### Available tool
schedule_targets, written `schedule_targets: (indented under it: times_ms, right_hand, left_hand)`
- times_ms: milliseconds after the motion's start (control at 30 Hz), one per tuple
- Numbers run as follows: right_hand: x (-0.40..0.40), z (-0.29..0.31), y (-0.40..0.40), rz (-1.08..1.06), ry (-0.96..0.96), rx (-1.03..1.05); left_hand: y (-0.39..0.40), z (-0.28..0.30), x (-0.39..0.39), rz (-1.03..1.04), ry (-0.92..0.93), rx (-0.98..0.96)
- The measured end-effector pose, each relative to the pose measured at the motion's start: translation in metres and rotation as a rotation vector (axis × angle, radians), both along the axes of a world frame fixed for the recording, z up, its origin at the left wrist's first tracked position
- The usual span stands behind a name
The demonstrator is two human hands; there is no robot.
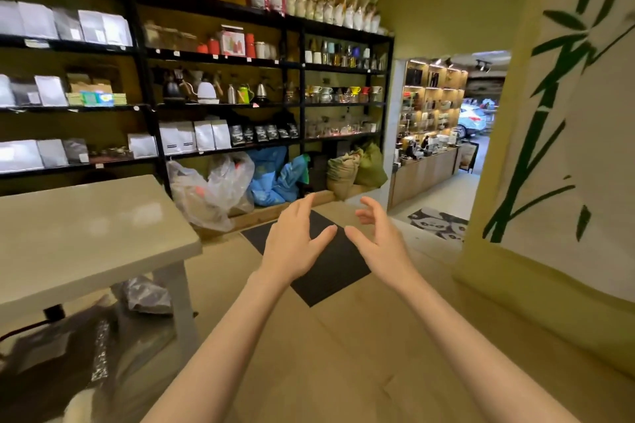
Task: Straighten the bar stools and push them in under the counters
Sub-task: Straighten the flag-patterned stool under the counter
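Hands: while I hold both arms out, my left hand and right hand hang open with spread fingers, holding nothing.
Floor: a black mat lies under them.
Left side: a pale table stands near.
Shelves: black racks with bags and kettles.
Doorway: a lit shop room with a wooden counter.
Bar stools: none visible; probably beyond the doorway.
Handling: I guess stiff and rather heavy; grip the seat edge with both hands.

Warm, even indoor light, glare on the table, blurred and bowed edges, brighter doorway.
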State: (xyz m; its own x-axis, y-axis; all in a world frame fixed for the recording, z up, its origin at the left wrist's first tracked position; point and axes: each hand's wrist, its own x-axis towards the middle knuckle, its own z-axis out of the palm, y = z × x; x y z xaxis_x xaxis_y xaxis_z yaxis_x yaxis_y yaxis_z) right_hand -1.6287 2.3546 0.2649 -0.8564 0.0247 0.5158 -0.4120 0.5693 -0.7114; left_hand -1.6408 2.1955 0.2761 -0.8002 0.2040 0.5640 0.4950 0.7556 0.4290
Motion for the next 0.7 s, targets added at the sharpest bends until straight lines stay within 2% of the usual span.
schedule_targets:
  times_ms: [367,700]
  right_hand:
    - [-0.214,-0.016,-0.002,0.145,-0.020,0.016]
    - [-0.470,0.004,-0.034,0.382,0.064,0.069]
  left_hand:
    - [-0.011,-0.010,-0.190,0.121,-0.020,-0.044]
    - [-0.034,0.005,-0.402,0.370,-0.033,-0.037]
